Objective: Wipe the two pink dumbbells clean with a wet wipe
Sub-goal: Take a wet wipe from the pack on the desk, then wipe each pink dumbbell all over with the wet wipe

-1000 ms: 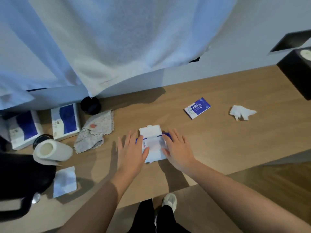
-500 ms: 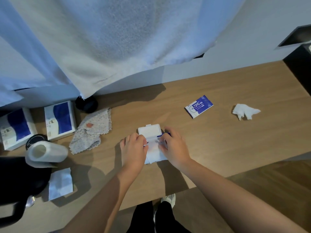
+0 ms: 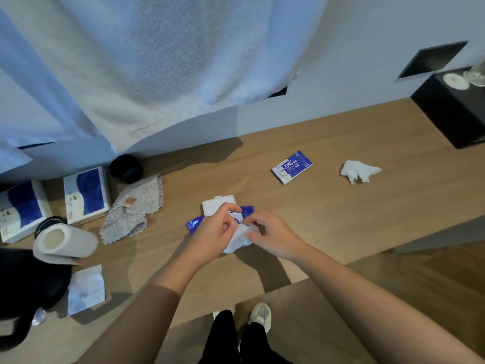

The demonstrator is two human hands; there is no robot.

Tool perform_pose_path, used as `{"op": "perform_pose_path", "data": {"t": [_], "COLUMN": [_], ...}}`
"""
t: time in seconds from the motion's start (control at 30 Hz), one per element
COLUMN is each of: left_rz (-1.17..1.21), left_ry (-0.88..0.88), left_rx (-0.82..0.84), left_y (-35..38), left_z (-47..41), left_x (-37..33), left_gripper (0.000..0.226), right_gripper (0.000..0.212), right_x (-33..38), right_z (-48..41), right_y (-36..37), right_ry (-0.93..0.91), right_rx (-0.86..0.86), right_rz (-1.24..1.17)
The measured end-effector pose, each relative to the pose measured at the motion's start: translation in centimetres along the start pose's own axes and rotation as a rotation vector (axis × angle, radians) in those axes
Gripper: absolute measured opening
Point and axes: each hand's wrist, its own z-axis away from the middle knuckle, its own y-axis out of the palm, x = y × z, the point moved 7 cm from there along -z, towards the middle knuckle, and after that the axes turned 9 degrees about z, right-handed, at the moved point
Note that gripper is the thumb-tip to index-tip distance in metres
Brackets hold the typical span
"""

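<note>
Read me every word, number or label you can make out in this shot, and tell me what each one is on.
"75%": on the small blue and white sachet; the finer print beside it is too blurred to read.
Two blue and white boxes: there is printing, but it is too small to read.
Blue wipe pack: no legible text showing.
Nothing else carries readable text.

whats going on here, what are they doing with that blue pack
A person at the wooden counter is getting a wet wipe from the blue wipe pack, whose white lid is flipped open. The left hand and right hand both pinch the wipe just over the pack. No pink dumbbells are in view, so no wiping has started. A crumpled wipe lies off to the right.
</note>
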Motion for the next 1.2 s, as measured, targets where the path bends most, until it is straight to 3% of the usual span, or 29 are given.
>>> {"op": "perform_pose_path", "data": {"t": [0.03,0.23,0.47,0.6,0.7,0.77,0.87,1.07,1.2], "left_rz": [-0.009,-0.008,0.109,-0.106,-0.206,-0.268,-0.341,-0.403,-0.456], "left_ry": [0.001,-0.176,-0.059,0.132,0.216,0.242,0.303,0.419,0.409], "left_rx": [0.013,0.053,0.22,0.544,0.715,0.803,0.879,1.031,1.094], "left_y": [0.4,2.8,6.5,9.7,11.7,13.1,15.0,19.3,22.7], "left_z": [-0.1,-0.5,-0.7,0.2,1.5,2.6,4.2,10.0,14.5], "left_x": [-0.1,1.5,-2.5,-6.4,-8.0,-8.1,-7.5,-7.0,-6.5], "left_gripper": [0.029,0.009,0.011,0.01,0.01,0.01,0.011,0.013,0.01], "right_gripper": [0.008,0.025,0.014,0.035,0.015,0.015,0.025,0.02,0.035], "right_x": [-0.1,-2.5,-5.9,-5.7,-4.9,-4.7,-4.8,-4.8,-5.0], "right_z": [0.4,3.9,9.8,14.0,17.5,20.0,23.9,29.5,35.2], "right_y": [-0.3,-1.7,-2.1,-2.5,-1.4,-0.1,1.6,6.5,9.2], "right_ry": [0.004,0.128,0.342,0.46,0.476,0.528,0.595,0.681,0.732], "right_rx": [-0.002,-0.123,-0.137,-0.32,-0.443,-0.564,-0.766,-0.83,-1.046], "right_rz": [-0.004,-0.291,-0.461,-0.556,-0.537,-0.543,-0.617,-0.814,-0.856]}}
